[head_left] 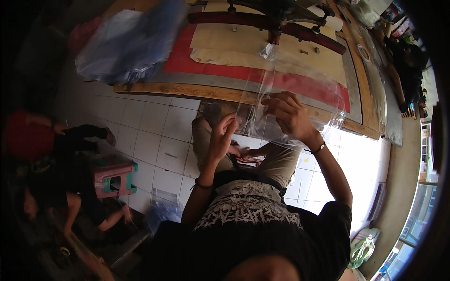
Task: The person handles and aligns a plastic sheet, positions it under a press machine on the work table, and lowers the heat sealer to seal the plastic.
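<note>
White floor tiles (154, 131) lie below you; at twelve o'clock, over the bench (220, 91) edge, both hands hold a clear plastic bag (290, 100): right hand (287, 112) pinching its top, left hand (221, 138) steadying it, seemingly empty.

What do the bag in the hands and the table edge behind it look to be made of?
The bag, held by the left hand and right hand, looks like thin clear plastic film: glossy, creased, with the red surface showing through it. The table edge looks like bare, unpainted wood, brownish and worn.
</note>
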Demonstrator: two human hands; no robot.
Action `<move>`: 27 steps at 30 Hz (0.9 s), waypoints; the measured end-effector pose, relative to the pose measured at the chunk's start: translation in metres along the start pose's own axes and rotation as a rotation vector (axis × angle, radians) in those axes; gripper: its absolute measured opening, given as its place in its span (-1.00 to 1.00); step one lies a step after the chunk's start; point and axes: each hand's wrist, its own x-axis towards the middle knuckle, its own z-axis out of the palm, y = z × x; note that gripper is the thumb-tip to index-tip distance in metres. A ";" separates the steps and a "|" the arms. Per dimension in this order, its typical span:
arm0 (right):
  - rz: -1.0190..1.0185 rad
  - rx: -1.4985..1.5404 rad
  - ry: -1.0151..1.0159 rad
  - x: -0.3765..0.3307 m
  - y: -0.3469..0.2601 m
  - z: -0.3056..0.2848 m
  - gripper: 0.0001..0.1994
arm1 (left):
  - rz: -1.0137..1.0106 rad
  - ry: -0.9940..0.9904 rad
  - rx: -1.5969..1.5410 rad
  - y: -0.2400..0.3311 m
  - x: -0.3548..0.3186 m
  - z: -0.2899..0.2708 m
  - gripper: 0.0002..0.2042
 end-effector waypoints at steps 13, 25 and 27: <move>0.119 0.253 -0.011 0.005 0.012 -0.009 -0.78 | -0.360 -0.551 -0.323 0.038 0.019 0.007 -0.64; 0.116 0.301 -0.028 0.006 0.017 -0.008 -0.76 | -0.232 -0.610 -0.303 0.031 0.010 0.007 -0.54; 0.119 0.307 -0.021 0.007 0.017 -0.009 -0.76 | -0.265 -0.607 -0.296 0.031 0.010 0.009 -0.52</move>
